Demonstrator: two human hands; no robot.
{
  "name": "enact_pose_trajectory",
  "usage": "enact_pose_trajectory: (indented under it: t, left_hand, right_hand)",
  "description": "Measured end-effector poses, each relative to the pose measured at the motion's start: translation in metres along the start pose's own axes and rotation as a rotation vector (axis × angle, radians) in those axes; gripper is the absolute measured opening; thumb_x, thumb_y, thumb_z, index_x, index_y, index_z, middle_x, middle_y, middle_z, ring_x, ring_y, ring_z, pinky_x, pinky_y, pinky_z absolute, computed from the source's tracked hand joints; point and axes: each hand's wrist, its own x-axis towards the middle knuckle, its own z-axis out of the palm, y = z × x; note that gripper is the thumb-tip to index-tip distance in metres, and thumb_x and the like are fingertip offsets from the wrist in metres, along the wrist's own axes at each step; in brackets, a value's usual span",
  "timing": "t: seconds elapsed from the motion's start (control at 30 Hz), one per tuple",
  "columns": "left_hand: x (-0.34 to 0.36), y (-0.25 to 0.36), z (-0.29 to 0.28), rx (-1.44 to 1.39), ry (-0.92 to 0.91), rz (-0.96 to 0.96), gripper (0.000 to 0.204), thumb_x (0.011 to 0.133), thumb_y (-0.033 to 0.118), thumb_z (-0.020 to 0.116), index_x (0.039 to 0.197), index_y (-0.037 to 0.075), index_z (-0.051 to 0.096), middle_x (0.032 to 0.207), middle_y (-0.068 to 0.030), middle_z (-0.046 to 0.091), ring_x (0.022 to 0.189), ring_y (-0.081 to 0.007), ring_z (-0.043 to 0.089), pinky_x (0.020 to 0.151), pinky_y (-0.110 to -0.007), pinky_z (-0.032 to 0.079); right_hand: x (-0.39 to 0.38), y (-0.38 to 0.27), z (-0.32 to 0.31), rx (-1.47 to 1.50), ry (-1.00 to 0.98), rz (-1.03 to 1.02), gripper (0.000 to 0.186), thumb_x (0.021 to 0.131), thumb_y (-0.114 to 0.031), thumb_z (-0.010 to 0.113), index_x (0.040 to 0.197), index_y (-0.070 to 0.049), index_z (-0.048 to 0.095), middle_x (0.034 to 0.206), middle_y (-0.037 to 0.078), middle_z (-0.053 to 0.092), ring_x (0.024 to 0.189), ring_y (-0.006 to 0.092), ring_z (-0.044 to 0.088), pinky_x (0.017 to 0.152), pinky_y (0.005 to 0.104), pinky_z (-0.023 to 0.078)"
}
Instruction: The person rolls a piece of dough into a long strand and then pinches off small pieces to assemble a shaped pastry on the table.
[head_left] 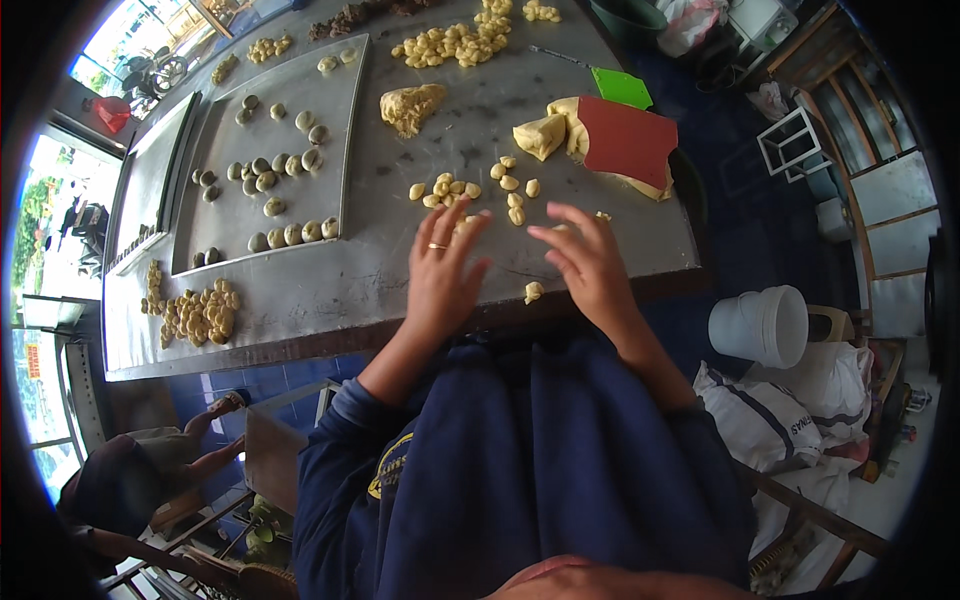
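My left hand (445, 262), with a ring on one finger, hovers over the metal table (380, 290) with its fingers spread. Its fingertips are right by a loose cluster of small pale-yellow dough balls (443, 187), and partly hide a piece there. Facing it, my right hand (592, 268) is also open, fingers curved and apart. Between and beyond the two hands lie more small dough balls (509, 183). One dough piece (533, 292) sits alone near the table's front edge. Neither hand visibly grips anything.
Farther back are a dough lump (410, 108), cut dough (540, 137) beside a red sheet (630, 140), and a green scraper (621, 88). At left, a tray (345, 160) bears greenish-brown balls, near piled dough balls (200, 313). A white bucket (760, 328) stands right; another person (150, 465), lower left.
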Motion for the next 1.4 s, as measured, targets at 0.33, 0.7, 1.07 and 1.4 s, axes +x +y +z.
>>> enact_pose_trajectory:
  t: [0.33,0.7,1.07,1.4]
  left_hand:
    - [-0.018,0.004,0.054,-0.226,-0.438,0.129,0.034,0.079,0.017,0.076,0.111,0.009,0.067,0.097,-0.0095,0.066,0.098,-0.0299,0.064,0.089,-0.044,0.049]
    - [-0.008,0.001,-0.015,-0.767,-0.366,-0.614,0.012,0.094,0.006,0.062,0.1,0.0,0.071,0.09,-0.0096,0.071,0.081,-0.0163,0.069,0.073,-0.032,0.055]
    - [-0.035,-0.042,-0.043,-0.532,-0.001,-0.359,0.026,0.095,0.012,0.064,0.12,0.003,0.062,0.086,-0.0045,0.066,0.067,-0.0134,0.059,0.068,-0.03,0.052]
    - [-0.019,-0.032,-0.028,-0.784,-0.128,-0.414,0.02,0.098,0.008,0.056,0.116,0.004,0.064,0.086,-0.0091,0.071,0.077,-0.0186,0.071,0.058,-0.032,0.055]
  right_hand:
    - [-0.028,0.037,0.023,0.049,-0.09,0.235,0.033,0.091,-0.008,0.065,0.124,-0.009,0.066,0.143,0.017,0.049,0.13,0.0373,0.048,0.107,0.0439,0.041]
    - [-0.023,0.044,0.026,0.037,-0.155,0.225,0.029,0.089,-0.008,0.067,0.118,-0.008,0.069,0.14,0.014,0.054,0.127,0.0363,0.051,0.106,0.0423,0.042]
    - [-0.01,0.057,0.045,-0.096,-0.281,0.155,0.049,0.09,-0.025,0.07,0.136,-0.014,0.057,0.151,0.016,0.04,0.134,0.0379,0.043,0.109,0.0469,0.038]
    - [-0.02,0.075,0.053,-0.365,-0.378,0.17,0.076,0.088,-0.046,0.067,0.153,-0.023,0.037,0.163,0.019,0.015,0.149,0.0438,0.016,0.119,0.0594,0.015]
